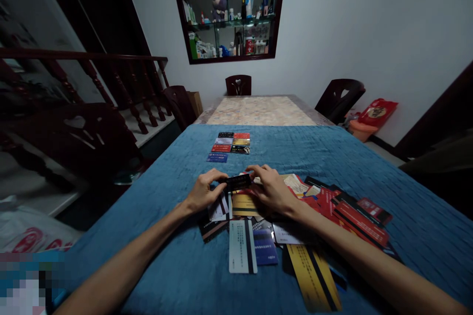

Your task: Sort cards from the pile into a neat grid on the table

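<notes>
- Left hand (pixel 202 193) and right hand (pixel 272 188): both grips pinched on one black card (pixel 237 182), an end each, held level above the loose card pile (pixel 295 216).
- Sorted card grid (pixel 229 146) lies farther up the table (pixel 166 236), clear of the pile.

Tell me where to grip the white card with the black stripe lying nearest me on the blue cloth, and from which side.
Take the white card by its near short edge, coming from your side. It lies flat with that end on bare blue cloth, while its far end runs into the pile of cards, and a blue card crowds its right edge.
</notes>
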Available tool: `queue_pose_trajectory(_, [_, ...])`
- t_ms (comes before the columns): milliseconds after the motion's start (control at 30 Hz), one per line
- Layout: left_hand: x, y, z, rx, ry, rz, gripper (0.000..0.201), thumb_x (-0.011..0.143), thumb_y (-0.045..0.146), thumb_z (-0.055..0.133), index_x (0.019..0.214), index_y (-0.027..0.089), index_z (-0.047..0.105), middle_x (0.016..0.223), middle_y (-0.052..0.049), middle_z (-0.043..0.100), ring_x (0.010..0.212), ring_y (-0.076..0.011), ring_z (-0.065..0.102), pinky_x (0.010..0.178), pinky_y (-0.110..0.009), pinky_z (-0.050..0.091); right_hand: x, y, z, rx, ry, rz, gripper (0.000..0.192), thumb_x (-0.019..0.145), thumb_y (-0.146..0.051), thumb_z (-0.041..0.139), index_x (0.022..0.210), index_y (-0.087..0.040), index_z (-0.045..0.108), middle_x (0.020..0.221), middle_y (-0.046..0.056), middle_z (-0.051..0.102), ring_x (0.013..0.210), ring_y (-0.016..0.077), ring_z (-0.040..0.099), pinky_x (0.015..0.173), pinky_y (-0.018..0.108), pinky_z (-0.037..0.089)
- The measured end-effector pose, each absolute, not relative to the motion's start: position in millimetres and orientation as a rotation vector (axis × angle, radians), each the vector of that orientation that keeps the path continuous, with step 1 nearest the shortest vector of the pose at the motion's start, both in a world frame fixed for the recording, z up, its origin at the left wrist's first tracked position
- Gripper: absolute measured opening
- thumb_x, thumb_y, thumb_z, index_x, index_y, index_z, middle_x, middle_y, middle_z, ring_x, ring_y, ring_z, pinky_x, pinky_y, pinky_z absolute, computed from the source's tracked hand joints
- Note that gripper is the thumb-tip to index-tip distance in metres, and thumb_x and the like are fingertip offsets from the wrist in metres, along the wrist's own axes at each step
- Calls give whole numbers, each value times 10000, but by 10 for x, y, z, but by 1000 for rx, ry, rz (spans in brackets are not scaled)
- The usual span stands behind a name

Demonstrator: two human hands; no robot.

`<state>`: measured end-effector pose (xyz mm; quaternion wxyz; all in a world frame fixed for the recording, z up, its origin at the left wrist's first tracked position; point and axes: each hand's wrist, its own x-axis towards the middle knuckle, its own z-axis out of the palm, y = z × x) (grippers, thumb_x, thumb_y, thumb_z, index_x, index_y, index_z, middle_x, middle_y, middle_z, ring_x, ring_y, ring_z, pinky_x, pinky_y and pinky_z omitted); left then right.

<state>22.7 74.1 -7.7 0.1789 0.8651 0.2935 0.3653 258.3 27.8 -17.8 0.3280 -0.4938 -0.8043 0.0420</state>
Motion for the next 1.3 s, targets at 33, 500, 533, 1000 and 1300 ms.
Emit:
queue_pose_trajectory(33, [228,743,-79,2446,833,1039,154,830,129,575,938,152,682,866,-44,699,830,-163,643,799,-303,520,2571,272,-181,-1296,-2135,37,399,821,-107,591,1207,-187,532,1057,90,681,974,245,548,809,363,399])
queue_pose_trajectory(500, [212,770,-86,2403,816,1094,168,850,144,572,975,137,685,886,-58,698,821,-163,648,781,-309,531,2533,254,-176,-1223,-2231,-419,376,846,-128,545,1220,-156,557,1115,125,635,975,257,520,849,398,352])
queue_pose_trajectory(533, [212,769,-84,2401,819,1092,171,850,142,571,977,137,686,888,-58,699,823,-164,649,782,-311,531,2534,251,-175,-1210,-2234,-426,365,858,-137,537,1223,-155,558,1123,128,634,979,257,520,852,401,352])
queue_pose_trajectory(1000, [218,757,-72,2358,836,1066,196,855,171,573,1002,136,697,894,-64,703,822,-168,651,793,-331,536,2568,255,-183,-1163,-2227,-529,318,928,-169,475,1227,-151,581,1171,161,598,1028,270,490,846,409,406])
queue_pose_trajectory(1300, [231,754,-78,2344,874,1081,269,838,163,592,1095,180,667,939,-37,701,824,-157,646,827,-331,540,2595,268,-188,-1148,-2247,-541,362,934,-197,480,1281,-147,569,1169,164,599,1044,285,481,845,432,434])
